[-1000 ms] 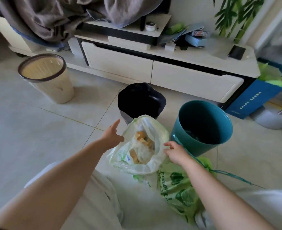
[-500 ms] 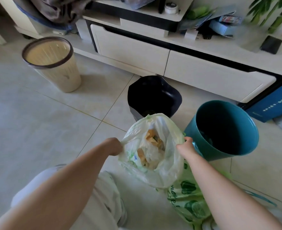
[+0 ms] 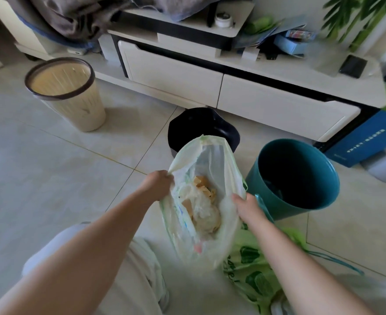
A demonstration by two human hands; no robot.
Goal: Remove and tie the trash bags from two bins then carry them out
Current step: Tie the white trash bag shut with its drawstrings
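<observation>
A pale translucent trash bag (image 3: 219, 242) with paper scraps inside hangs open between my two hands above the floor. My left hand (image 3: 159, 184) pinches its left rim. My right hand (image 3: 247, 206) grips the right rim. Just behind the bag stands a black bin (image 3: 182, 126), partly hidden by it. To the right a teal bin (image 3: 301, 208) leans toward me, dark inside. A green printed bag (image 3: 253, 264) lies on the floor under my right forearm.
A beige slatted bin (image 3: 78, 110) with a brown rim stands at the left. A white TV cabinet (image 3: 267, 98) with drawers runs across the back, cluttered on top. A blue box (image 3: 367, 139) sits at the right. My knees are at the bottom.
My left hand has closed on the bag's left rim and my right hand on its right rim. The bag has been lifted and stretched taller.
</observation>
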